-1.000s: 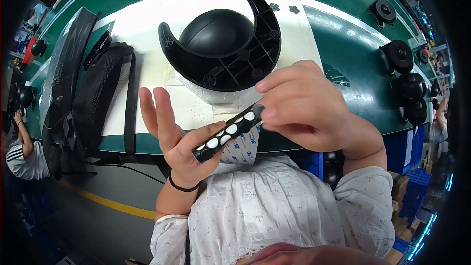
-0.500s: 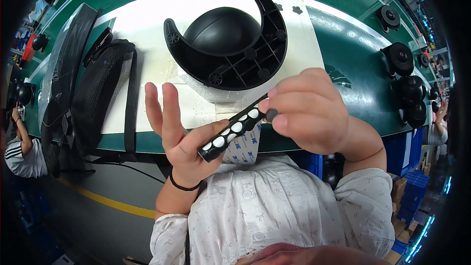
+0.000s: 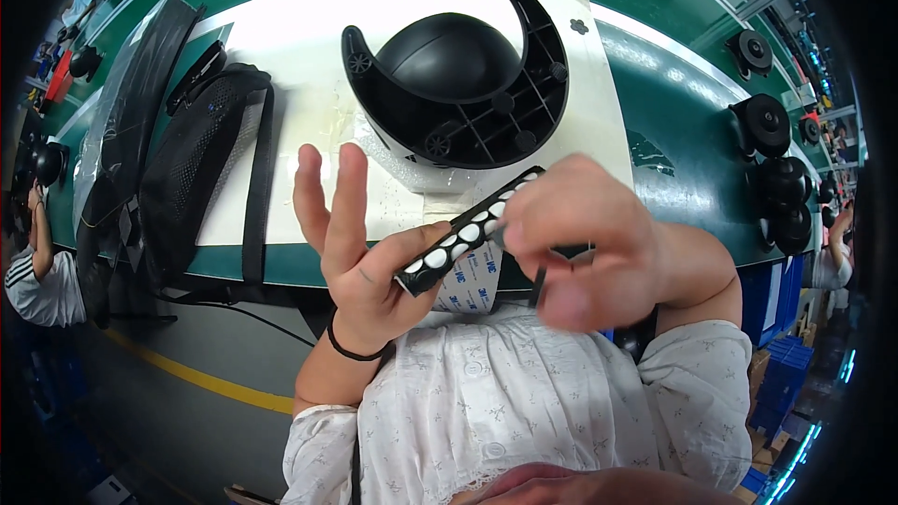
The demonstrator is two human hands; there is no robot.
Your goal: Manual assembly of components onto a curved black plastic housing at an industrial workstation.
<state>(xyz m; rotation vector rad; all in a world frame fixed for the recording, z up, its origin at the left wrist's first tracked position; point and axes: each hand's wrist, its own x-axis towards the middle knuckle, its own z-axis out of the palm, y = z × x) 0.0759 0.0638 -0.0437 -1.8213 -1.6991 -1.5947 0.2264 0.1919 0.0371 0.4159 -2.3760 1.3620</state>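
While beside the table edge [image 3: 281, 266], both hands' grip on strip [image 3: 463, 236].

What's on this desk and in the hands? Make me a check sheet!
Surface: green bench with a white mat.
Job's things: black strip with white round pads, held by both hands; black crescent-shaped plastic part on the mat.
Clutter: black mesh bag; round black parts at the right edge.
Grippers: left hand supports the strip; right hand pinches at it.
Cables: nothing seen.
Surroundings: another person at far left.
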